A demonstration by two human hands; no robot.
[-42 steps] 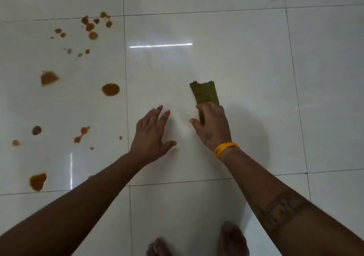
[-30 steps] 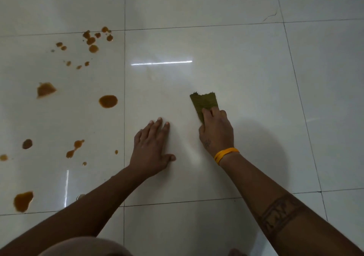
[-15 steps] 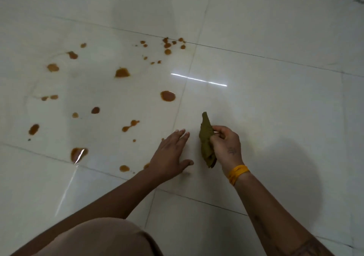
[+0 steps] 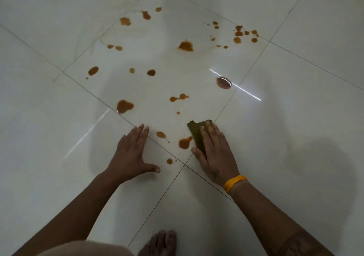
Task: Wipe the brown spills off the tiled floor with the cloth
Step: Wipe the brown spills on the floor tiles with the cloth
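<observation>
Spills (image 4: 185,46) of brown liquid dot the tiled floor (image 4: 295,117) from the upper middle of the head view down to the centre, and none looks wiped yet, so I'd say nearly all the job is left. The right hand (image 4: 213,151) lies flat, pressing the green cloth (image 4: 197,132) to the floor right of centre, its edge touching the nearest puddle (image 4: 185,142). The left hand (image 4: 131,153) rests spread and empty just left of it.
</observation>
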